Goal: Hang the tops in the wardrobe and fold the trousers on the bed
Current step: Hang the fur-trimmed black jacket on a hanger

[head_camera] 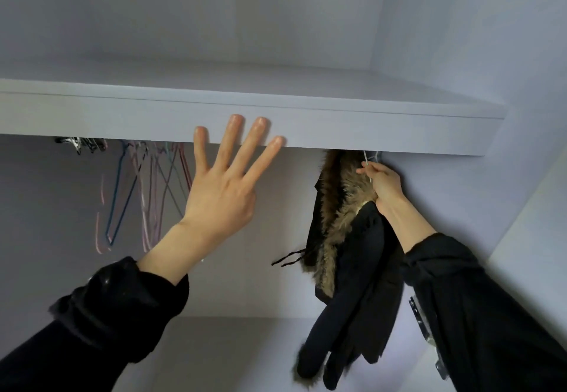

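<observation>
View into an open wardrobe (460, 39), seen from below its shelf (306, 128). The pale shelf runs across the upper half of the view; nothing can be seen lying on its top surface from this angle. Under the shelf, toward its left end, a cluster of thin wire hangers (147, 189) in blue, pink and red hangs bare, with some metal clips (80, 143) further left. The rail that carries them is hidden behind the front edge of the shelf.

Under the right end of the shelf hangs a dark coat (356, 269) with a brown fur trim, its sleeves and a thin black cord trailing down. The right hand (383, 186) is curled round the pale wire hook of the coat's hanger (368, 161), just below the shelf edge; whether the hook sits on the rail cannot be told.

The left hand (224, 189) is raised in front of the shelf, between the bare hangers and the coat, fingers (234, 140) straight and spread, holding nothing; the fingertips overlap the shelf's front edge, and contact cannot be judged. Both forearms wear black sleeves (122, 305). A metal hinge (418, 315) shows on the wardrobe side wall, below the shelf at its right end.
</observation>
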Motion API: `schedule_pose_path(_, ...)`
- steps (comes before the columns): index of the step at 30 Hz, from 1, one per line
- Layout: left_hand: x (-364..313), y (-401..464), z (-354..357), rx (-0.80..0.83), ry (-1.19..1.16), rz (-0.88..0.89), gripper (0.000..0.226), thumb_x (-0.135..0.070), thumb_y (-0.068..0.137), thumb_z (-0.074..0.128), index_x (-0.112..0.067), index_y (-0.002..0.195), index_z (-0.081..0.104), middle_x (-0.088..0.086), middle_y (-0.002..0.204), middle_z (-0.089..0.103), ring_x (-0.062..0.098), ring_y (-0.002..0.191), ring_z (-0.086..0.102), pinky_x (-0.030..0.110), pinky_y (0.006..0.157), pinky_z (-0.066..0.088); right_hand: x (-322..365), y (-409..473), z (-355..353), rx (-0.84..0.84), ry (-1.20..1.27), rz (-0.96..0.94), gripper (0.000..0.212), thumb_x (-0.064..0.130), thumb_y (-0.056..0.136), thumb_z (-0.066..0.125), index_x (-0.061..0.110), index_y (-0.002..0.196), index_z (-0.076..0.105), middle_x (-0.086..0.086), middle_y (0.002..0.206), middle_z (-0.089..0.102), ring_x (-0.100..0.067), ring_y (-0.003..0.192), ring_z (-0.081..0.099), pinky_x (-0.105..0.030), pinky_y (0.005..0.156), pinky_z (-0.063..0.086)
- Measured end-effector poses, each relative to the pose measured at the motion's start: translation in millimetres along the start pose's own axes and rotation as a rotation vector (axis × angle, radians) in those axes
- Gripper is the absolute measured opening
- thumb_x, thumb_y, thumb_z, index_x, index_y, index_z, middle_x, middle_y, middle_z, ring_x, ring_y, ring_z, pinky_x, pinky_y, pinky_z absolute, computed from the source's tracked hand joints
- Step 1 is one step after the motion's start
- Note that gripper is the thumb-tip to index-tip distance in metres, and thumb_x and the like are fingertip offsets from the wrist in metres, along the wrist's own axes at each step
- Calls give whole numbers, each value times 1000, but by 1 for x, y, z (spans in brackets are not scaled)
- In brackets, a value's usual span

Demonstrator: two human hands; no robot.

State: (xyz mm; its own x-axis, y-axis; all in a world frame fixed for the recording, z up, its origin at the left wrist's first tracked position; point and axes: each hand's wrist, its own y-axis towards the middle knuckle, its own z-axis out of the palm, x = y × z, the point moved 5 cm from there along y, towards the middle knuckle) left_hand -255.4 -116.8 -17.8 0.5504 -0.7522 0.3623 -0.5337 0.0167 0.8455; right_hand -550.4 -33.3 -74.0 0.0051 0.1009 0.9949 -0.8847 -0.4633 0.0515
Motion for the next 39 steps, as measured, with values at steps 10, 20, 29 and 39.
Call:
schedule_pose_path(10,0,0,0,-3,20,-22,99,2,67,52,-22,151,6,8,155,8,31,143,-16,63,108,-8,-22,21,-4,-146,-131,89,25,9,97,48,5,115,63,-5,84,68,-15,97,56,-32,96,46)
schedule_pose_path(20,-7,-1,-11,84,-41,-72,94,3,68,52,-17,150,11,10,157,7,38,143,-1,64,109,-4,-7,-21,-14,-208,-778,-267,36,-3,88,42,0,122,55,-21,125,52,-36,112,51,-37,94,41)
schedule_pose_path(29,-50,-21,-29,288,-386,-140,80,3,73,56,-9,146,28,22,154,16,43,142,7,60,111,14,-16,-126,-29,22,-1014,-296,51,20,97,45,16,146,30,-8,151,31,-28,137,29,-39,109,29)
schedule_pose_path(39,-140,-52,-85,559,-1093,-3,46,-16,95,49,-14,140,41,4,145,38,18,136,30,28,110,25,15,-302,-106,-245,-889,-203,34,18,97,45,16,130,52,-6,117,65,-24,107,61,-38,96,45)
